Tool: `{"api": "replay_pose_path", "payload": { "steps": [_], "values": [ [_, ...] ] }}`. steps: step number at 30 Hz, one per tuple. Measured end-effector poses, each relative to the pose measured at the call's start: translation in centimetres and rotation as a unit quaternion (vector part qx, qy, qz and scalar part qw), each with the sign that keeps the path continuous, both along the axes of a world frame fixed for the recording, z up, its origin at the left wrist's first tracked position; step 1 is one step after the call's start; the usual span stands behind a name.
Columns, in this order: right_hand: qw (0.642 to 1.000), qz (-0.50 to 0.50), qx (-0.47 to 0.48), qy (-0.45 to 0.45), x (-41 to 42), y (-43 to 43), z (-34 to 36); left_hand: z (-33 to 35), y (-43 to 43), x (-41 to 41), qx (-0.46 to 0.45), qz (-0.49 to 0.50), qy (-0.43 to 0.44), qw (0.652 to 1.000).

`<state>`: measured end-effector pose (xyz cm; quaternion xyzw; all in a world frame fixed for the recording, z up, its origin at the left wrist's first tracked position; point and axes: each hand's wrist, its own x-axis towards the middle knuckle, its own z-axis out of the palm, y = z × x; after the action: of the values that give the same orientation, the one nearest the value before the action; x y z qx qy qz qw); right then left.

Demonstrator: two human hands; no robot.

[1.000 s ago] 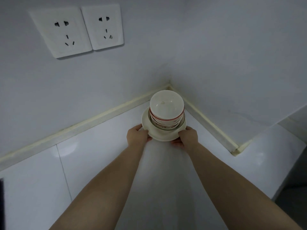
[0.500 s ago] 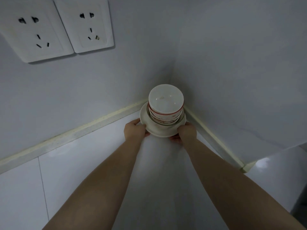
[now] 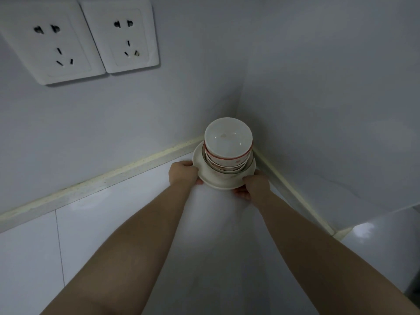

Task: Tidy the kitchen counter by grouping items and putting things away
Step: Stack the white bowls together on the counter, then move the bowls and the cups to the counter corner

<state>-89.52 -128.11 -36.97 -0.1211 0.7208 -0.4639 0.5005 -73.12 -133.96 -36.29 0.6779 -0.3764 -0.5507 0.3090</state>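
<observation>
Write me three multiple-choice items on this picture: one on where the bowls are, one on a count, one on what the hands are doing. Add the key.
1. Where is the stack of bowls?
A. By the corner where two walls meet
B. At the counter's front edge
C. In a sink

2. How many wall sockets show?
A. One
B. Two
C. Four

3. What are the left hand and right hand doing?
A. Both hang idle
B. Only one touches the stack
C. Both hold the bottom dish by its rim

Key:
1 A, the stack is right below the seam between the walls.
2 B, two white plates sit side by side at upper left.
3 C, each hand clasps the rim on its own side.
</observation>
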Motion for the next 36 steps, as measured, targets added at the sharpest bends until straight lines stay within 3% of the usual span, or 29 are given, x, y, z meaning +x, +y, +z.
{"api": "replay_pose_path", "payload": {
  "steps": [9, 12, 17, 21, 26, 29, 32, 36],
  "values": [
    [0.999, 0.018, 0.007, 0.027, 0.9, 1.0, 0.5, 0.9, 1.5, 0.2, 0.03, -0.024, 0.051, 0.998],
    [0.999, -0.005, 0.022, -0.026, 2.1, 1.8, 1.8, 2.7, 3.2, 0.6, 0.049, -0.079, 0.045, 0.995],
    [0.994, 0.069, 0.074, -0.049, 5.3, 3.7, 4.9, 6.0, 5.6, 3.7, 0.014, -0.15, -0.007, 0.989],
    [0.985, 0.141, 0.101, -0.012, 8.0, 5.1, 8.0, 8.0, 7.7, 7.3, -0.056, -0.188, -0.09, 0.977],
    [0.972, 0.217, 0.025, 0.086, 13.0, 6.9, 11.7, 11.2, 11.6, 12.0, -0.183, -0.217, -0.236, 0.929],
    [0.941, 0.275, -0.023, 0.197, 16.5, 8.6, 13.3, 12.7, 14.5, 15.5, -0.226, -0.216, -0.314, 0.896],
    [0.864, 0.342, -0.079, 0.36, 19.9, 10.9, 14.9, 14.1, 17.4, 19.3, -0.254, -0.231, -0.384, 0.857],
    [0.784, 0.401, -0.176, 0.44, 25.8, 15.3, 17.2, 16.1, 22.4, 25.4, -0.312, -0.207, -0.451, 0.811]
  ]
}}
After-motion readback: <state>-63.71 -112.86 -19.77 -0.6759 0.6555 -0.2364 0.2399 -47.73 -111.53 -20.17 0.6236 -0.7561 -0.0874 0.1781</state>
